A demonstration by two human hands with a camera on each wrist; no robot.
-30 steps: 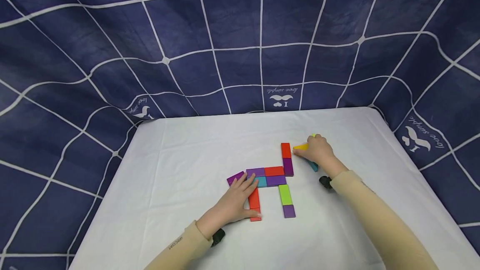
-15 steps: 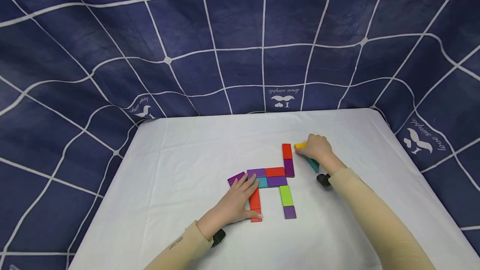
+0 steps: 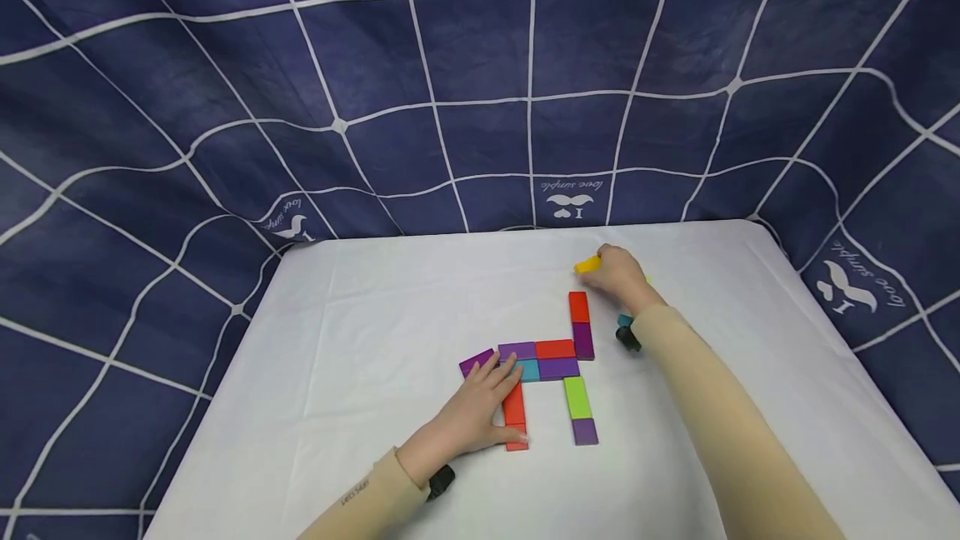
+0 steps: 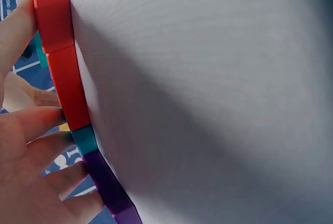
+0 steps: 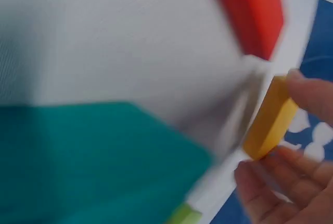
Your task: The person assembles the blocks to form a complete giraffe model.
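In the head view my right hand (image 3: 618,277) pinches a yellow block (image 3: 587,265) by its edges, behind an upright column of a red block (image 3: 578,307) and a dark purple block (image 3: 582,342). The right wrist view shows the yellow block (image 5: 270,117) between thumb and fingers. My left hand (image 3: 472,415) lies spread over the left part of a flat figure of coloured blocks, fingertips touching it. Its thumb is at the lower red block (image 3: 517,445), and its fingers partly cover a teal block (image 3: 529,370) and a purple-magenta block (image 3: 477,361).
The figure also has a red block (image 3: 555,349), a purple block (image 3: 558,368) and a lime block (image 3: 577,397) in a right leg. A loose teal block (image 5: 93,161) and a lime block (image 5: 184,215) lie by the right wrist. A white cloth (image 3: 375,307) covers the table.
My right hand has moved the yellow block away from the loose teal and lime blocks, leftward and toward the table's far edge. The left hand has stayed put on the figure.
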